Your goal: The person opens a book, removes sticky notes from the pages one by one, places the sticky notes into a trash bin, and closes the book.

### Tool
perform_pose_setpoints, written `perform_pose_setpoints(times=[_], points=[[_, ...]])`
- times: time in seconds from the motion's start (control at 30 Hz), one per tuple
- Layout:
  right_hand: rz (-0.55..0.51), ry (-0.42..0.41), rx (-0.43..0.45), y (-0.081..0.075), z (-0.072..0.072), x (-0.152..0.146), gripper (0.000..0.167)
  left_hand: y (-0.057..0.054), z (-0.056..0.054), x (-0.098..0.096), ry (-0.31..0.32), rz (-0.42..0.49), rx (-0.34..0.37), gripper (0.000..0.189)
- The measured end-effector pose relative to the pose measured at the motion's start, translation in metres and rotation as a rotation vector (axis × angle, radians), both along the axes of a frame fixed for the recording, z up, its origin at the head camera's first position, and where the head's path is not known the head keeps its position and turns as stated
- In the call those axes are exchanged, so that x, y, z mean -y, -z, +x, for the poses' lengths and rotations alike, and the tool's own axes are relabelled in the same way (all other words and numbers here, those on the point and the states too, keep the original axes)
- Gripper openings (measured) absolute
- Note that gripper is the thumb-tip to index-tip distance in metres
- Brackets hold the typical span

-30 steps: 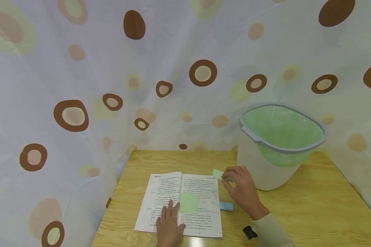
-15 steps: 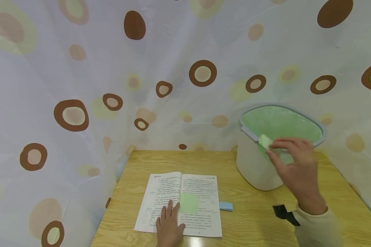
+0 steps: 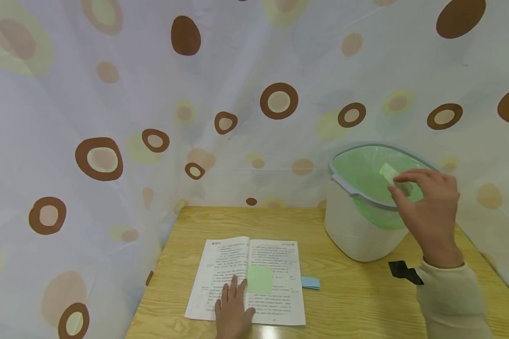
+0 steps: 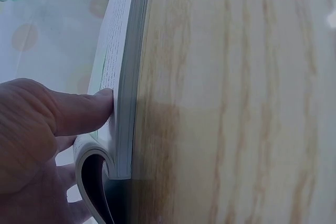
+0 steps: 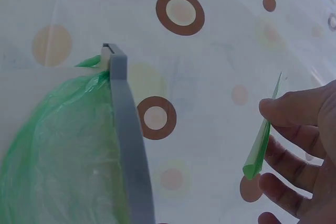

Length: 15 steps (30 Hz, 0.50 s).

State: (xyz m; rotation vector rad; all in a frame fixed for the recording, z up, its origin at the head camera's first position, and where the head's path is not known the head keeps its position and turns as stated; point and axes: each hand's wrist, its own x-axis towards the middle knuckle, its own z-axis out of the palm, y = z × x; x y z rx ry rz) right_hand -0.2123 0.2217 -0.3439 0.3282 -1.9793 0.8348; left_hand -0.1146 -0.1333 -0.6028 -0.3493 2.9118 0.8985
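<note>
My right hand [image 3: 432, 212] is raised over the near rim of a white bin. It pinches a pale green sticky note [image 5: 258, 148] between thumb and fingers, and the note looks curled in the right wrist view. My left hand [image 3: 233, 310] rests with spread fingers across the lower middle of an open book [image 3: 275, 308]. Close to those fingers, another green sticky note [image 3: 260, 278] lies flat on the right page beside the fold. In the left wrist view the thumb [image 4: 86, 111] presses near the lower page edge.
The bin [image 3: 352, 235], with a grey rim [image 3: 343, 183] and green liner bag [image 3: 365, 172], stands at the table's back right. A folded blue paper piece [image 3: 311, 282] lies by the book's right edge. Dotted curtains [image 3: 237, 61] hang behind the wooden table [image 3: 343, 306].
My right hand has lifted the pinched green sticky note from the book's upper right corner, moving right and up to the bin. My left hand has stayed on the book.
</note>
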Motion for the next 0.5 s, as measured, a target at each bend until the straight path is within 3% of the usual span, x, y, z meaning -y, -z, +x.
perform_pose_setpoints(times=[0.33, 0.5], points=[[-0.012, 0.044, 0.144, 0.016, -0.019, -0.006, 0.018, 0.002, -0.001, -0.001, -0.010, -0.013, 0.010, 0.072], [-0.021, 0.092, 0.235, 0.024, -0.020, -0.011, 0.020, 0.002, -0.002, -0.001, -0.005, -0.009, 0.014, 0.072]])
